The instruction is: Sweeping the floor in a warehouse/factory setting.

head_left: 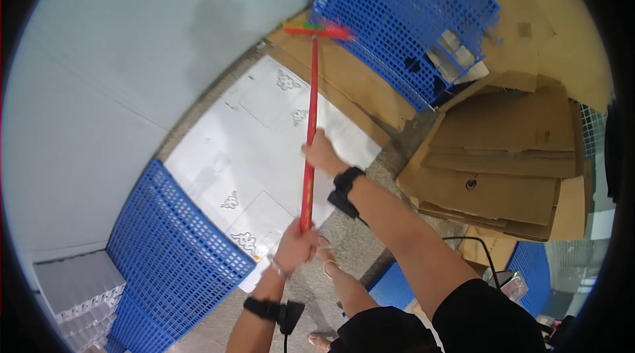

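Note:
A long red broom [313, 95] stretches away from me, its bristle head in red, yellow and green at the far end. The lower end of its handle is in my left hand [295, 247], fingers wrapped round it. Higher up the handle, my right hand [324, 153] grips it as well. The broom head hangs near the wall and the edge of a blue plastic grid panel [397, 15]. Beneath the handle lies a flattened white printed carton sheet [264, 148] with dark line figures.
Another blue grid panel [172, 240] lies left, beside grey stacked trays [79, 287]. Folded brown cardboard [496, 148] is piled at the right. Flat brown cardboard [357, 82] lies beyond the white sheet. A pale wall [119, 75] runs along the left; grey floor [297, 300] shows around my feet.

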